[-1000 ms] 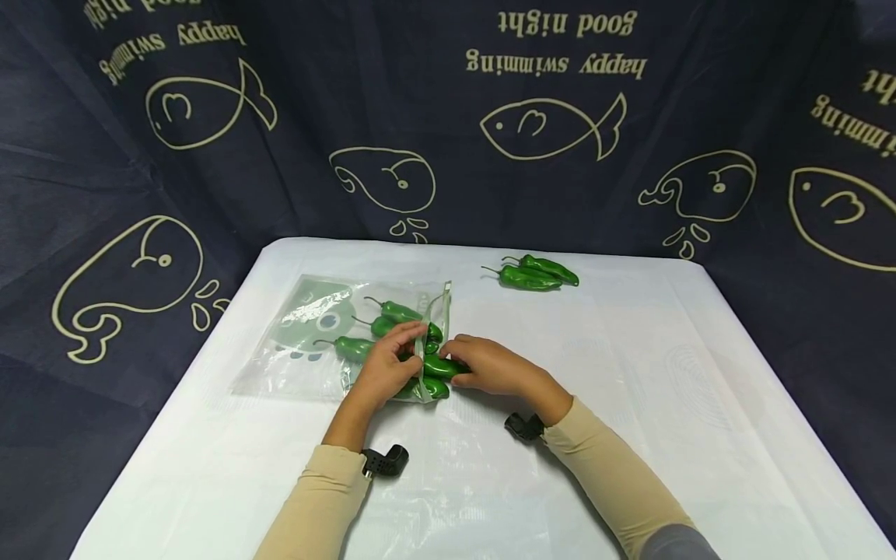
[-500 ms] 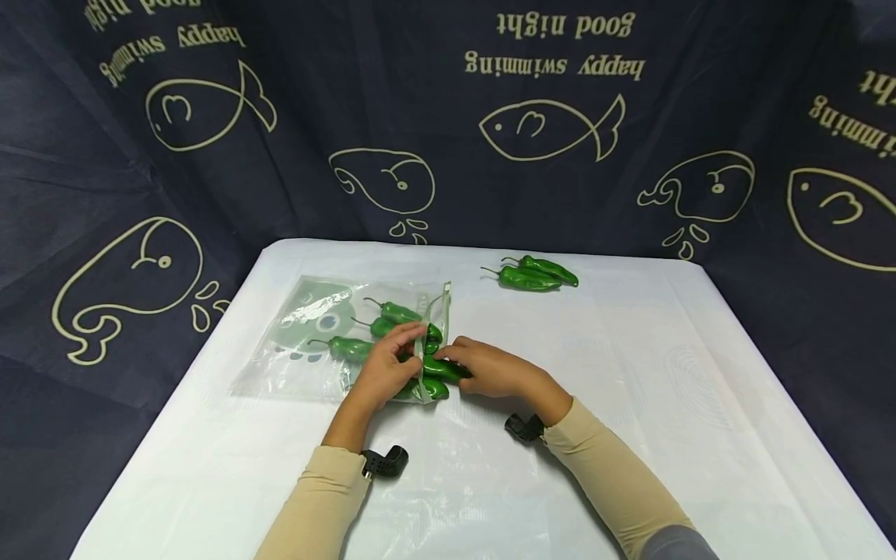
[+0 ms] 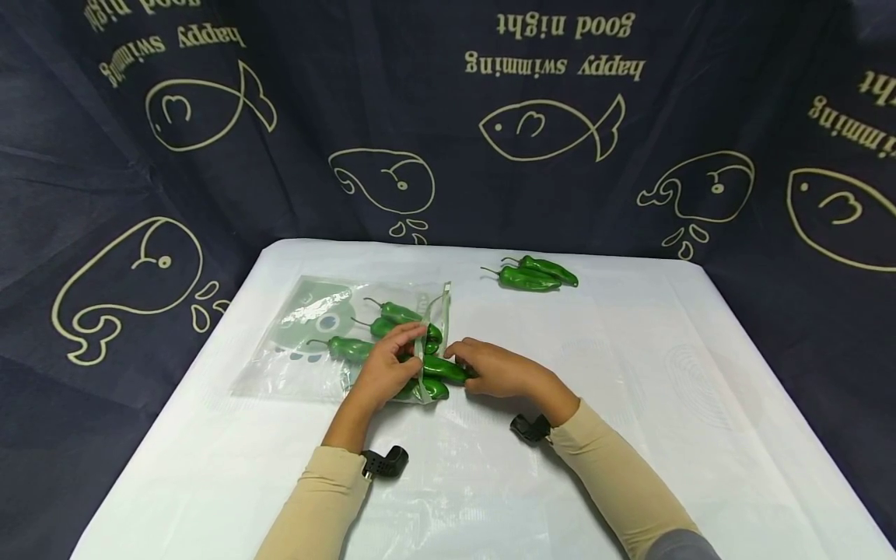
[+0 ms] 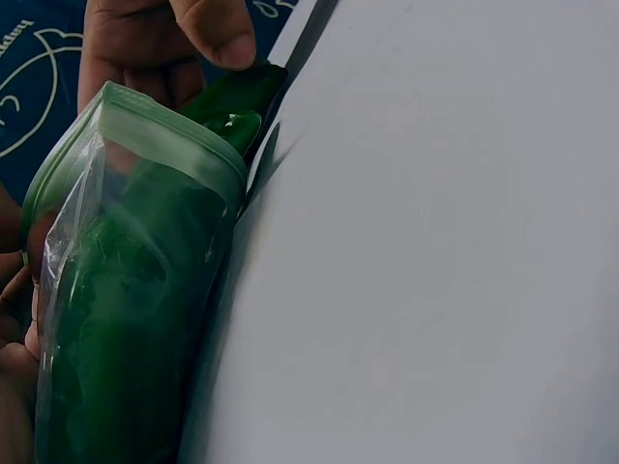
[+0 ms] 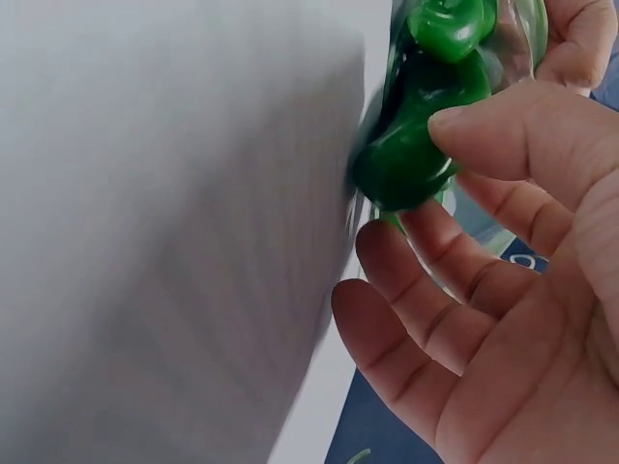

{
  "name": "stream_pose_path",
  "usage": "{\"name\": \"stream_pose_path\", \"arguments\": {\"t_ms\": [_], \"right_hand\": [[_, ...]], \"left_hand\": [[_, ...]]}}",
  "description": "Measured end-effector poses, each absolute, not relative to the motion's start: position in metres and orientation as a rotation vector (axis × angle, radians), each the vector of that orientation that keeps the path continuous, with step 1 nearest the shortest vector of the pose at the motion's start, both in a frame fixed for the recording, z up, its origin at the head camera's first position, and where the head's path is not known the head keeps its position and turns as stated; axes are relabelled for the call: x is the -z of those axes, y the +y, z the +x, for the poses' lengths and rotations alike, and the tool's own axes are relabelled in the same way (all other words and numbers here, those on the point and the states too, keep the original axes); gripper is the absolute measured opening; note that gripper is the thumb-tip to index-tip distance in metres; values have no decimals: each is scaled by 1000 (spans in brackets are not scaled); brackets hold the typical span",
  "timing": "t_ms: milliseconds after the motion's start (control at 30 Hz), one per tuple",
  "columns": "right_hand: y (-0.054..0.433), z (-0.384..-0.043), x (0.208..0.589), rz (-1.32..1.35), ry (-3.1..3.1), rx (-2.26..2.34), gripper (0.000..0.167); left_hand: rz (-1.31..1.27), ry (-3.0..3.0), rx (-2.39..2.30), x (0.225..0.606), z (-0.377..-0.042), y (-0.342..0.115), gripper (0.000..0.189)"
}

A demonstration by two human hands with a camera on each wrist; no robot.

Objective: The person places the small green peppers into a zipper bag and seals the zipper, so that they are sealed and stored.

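A clear zip bag (image 3: 283, 373) with a green cartoon print lies flat on the table, its mouth facing right. Several long green peppers are inside it, some with their tips poking out. My left hand (image 3: 385, 369) holds the bag's mouth edge; its fingers lie along the green zip strip (image 4: 174, 145) in the left wrist view. At the mouth, my right hand (image 3: 500, 369) has thumb and fingers around the protruding end of one green pepper (image 5: 401, 164). The thumb presses on its tip in the right wrist view, while the pepper's other end lies within the bag.
Two more green peppers (image 3: 528, 278) lie side by side near the table's back edge, right of the bag. A white sheet covers the table (image 3: 630, 350). Dark cloth (image 3: 448, 117) with fish drawings hangs behind and at the sides.
The gripped pepper has slid a little left, further into the bag. My right hand has since shifted slightly right along its end. The left hand and the bag stay in place.
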State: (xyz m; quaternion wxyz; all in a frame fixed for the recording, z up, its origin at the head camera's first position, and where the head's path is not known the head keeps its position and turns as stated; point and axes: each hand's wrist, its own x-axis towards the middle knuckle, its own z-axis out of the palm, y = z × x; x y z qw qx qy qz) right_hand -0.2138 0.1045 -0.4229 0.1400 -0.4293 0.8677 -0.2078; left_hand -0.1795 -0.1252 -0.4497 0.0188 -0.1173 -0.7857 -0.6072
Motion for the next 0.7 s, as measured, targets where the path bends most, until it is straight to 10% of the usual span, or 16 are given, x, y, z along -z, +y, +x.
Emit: {"name": "stream_pose_path", "arguments": {"t_ms": [700], "right_hand": [[102, -214, 419, -1298, 2493, 626, 32]], "left_hand": [[-351, -2451, 1888, 449, -180, -125, 60]]}}
